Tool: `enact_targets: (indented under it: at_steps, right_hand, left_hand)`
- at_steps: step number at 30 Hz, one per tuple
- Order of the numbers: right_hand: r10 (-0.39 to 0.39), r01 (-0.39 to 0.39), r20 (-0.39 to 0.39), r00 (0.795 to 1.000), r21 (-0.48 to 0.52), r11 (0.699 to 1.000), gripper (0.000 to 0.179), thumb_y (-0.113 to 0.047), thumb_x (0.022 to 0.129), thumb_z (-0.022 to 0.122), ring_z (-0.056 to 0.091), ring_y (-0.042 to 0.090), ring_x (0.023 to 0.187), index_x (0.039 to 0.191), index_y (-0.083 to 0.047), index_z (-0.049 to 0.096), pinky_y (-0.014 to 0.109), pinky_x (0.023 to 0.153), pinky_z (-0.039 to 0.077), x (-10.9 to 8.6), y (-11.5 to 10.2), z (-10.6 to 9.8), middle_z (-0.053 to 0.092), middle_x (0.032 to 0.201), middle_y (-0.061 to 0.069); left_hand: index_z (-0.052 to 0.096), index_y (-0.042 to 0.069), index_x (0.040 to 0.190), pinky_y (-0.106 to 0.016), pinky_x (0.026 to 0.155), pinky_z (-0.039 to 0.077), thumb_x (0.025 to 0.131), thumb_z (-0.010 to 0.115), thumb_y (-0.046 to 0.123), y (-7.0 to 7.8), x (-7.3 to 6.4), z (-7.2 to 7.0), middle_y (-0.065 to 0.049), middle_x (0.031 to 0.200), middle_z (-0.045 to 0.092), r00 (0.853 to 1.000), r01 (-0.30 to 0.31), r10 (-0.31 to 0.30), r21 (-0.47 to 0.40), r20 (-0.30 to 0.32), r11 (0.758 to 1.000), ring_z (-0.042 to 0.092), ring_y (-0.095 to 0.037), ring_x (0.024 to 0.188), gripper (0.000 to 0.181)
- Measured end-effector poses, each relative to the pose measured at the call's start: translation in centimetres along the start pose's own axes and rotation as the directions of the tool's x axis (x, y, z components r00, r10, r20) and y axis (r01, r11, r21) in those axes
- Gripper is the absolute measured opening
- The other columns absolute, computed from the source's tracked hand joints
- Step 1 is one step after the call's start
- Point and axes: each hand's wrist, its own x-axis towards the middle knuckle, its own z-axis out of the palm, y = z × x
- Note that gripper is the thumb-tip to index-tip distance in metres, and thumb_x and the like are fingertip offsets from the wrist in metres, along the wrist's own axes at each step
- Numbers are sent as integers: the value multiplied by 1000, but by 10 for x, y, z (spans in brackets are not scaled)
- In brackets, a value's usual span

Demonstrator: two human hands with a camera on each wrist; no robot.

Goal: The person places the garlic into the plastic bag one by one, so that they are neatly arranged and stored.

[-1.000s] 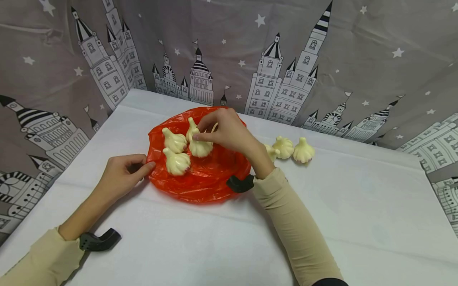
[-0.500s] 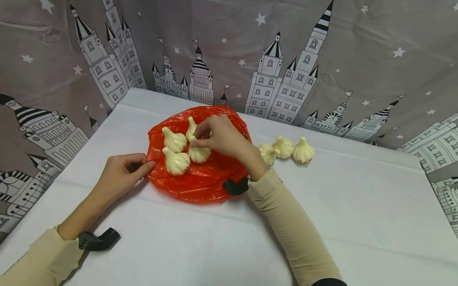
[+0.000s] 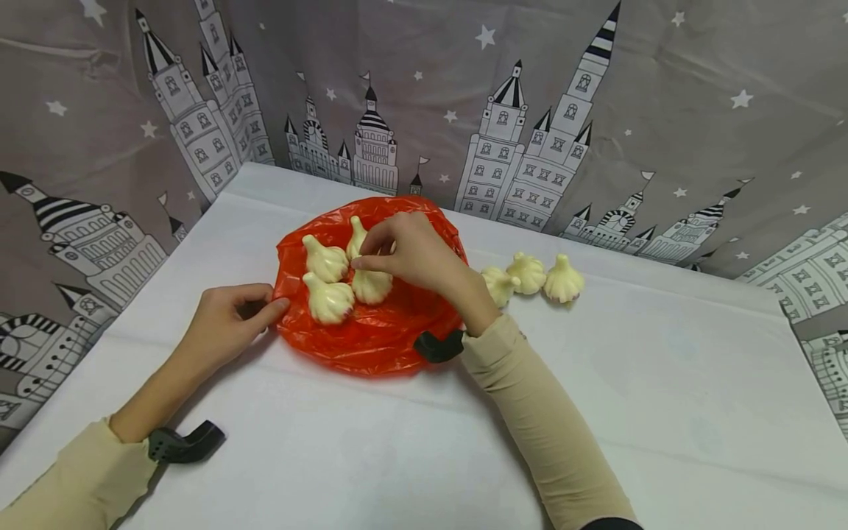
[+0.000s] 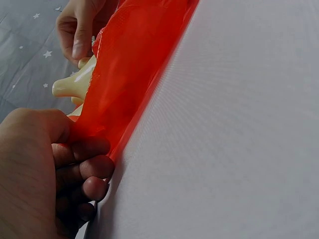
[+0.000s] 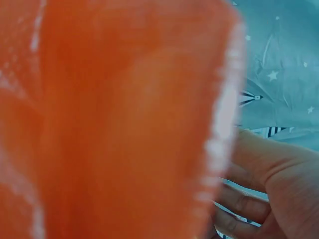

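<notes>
A red plastic bag [image 3: 391, 346] lies spread on the white table, its rim standing up around several pale yellow garlic bulbs. My left hand [image 3: 228, 324] pinches the bag's left edge between thumb and fingers, as the left wrist view also shows with the red film [image 4: 132, 64]. Over the bag, my right hand [image 3: 417, 254] pinches the top of one garlic bulb [image 3: 372, 287] with thumb and index finger. Left of it sit two more bulbs [image 3: 329, 300], and another bulb [image 3: 356, 232] is partly behind the fingers. Blurred red film [image 5: 124, 119] hides the right fingertips in the right wrist view.
Outside the bag, to its right, three garlic bulbs [image 3: 564, 280] stand in a row on the white tablecloth [image 3: 649, 368], the nearest partly behind the right wrist. A grey curtain [image 3: 424, 88] printed with castles and stars rises along the table's back and left sides.
My right hand has come down and slightly toward me with the pinched garlic bulb, lowering it in the bag; over the last half second it stays nearly still. My left hand has not moved.
</notes>
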Motion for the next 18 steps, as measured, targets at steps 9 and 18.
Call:
enact_targets:
  at_steps: [9, 18]
  right_hand:
    - [-48, 50, -81, 996, 24, 998, 16, -36, 88, 75, 61, 7, 71, 86, -20, 77, 23, 65, 49, -5, 1, -4, 69, 76, -12]
    - [-65, 65, -148, 987, -6, 998, 13, -31, 90, 73, 61, 5, 71, 87, -19, 78, 22, 66, 50, -14, 3, -9, 69, 77, -14]
  left_hand:
    - [68, 14, 79, -16, 60, 42, 92, 70, 16, 1, 0, 0, 0, 68, 60, 1000, 14, -14, 5, 13, 1000, 51, -10, 68, 14]
    - [68, 14, 79, -16, 60, 42, 92, 70, 17, 1, 0, 0, 1, 68, 60, 1000, 17, -17, 13, 10, 1000, 51, -10, 68, 14]
